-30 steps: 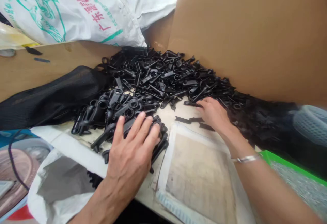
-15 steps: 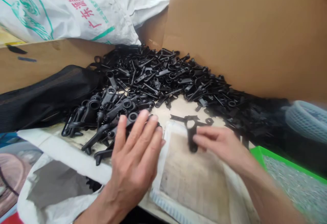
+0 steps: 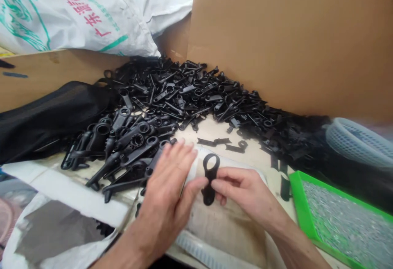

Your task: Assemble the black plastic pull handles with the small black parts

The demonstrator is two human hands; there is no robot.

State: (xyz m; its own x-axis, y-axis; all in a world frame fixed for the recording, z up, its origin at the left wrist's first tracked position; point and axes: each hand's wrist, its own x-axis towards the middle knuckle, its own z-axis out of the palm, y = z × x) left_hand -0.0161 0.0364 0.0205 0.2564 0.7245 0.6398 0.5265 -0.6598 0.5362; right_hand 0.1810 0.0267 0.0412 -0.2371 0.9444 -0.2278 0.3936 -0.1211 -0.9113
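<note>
A black plastic part (image 3: 210,181) with a ring at its top and a rounded lower end is upright over the work board. My right hand (image 3: 242,191) pinches it from the right between thumb and fingers. My left hand (image 3: 170,195) has its fingers stretched out, slightly blurred, with the thumb tip at the part's left edge. Close beyond my left fingers lie finished-looking black arms (image 3: 139,144) with round openings. Below both hands is the worn brown board (image 3: 227,234) with white edges. Small flat black pieces (image 3: 215,141) rest just past it.
A big heap of black plastic parts (image 3: 184,89) lies against the cardboard wall (image 3: 276,44). At right are a green tray (image 3: 302,207) of small shiny metal pieces and a pale blue basket (image 3: 359,142). A white sack (image 3: 76,15) overhangs the back left; an open white bag (image 3: 27,236) sits lower left.
My right hand has brought the black plastic part left and slightly down, and its ring now faces me. My left thumb has swung out to it. The view has shifted a little right.
</note>
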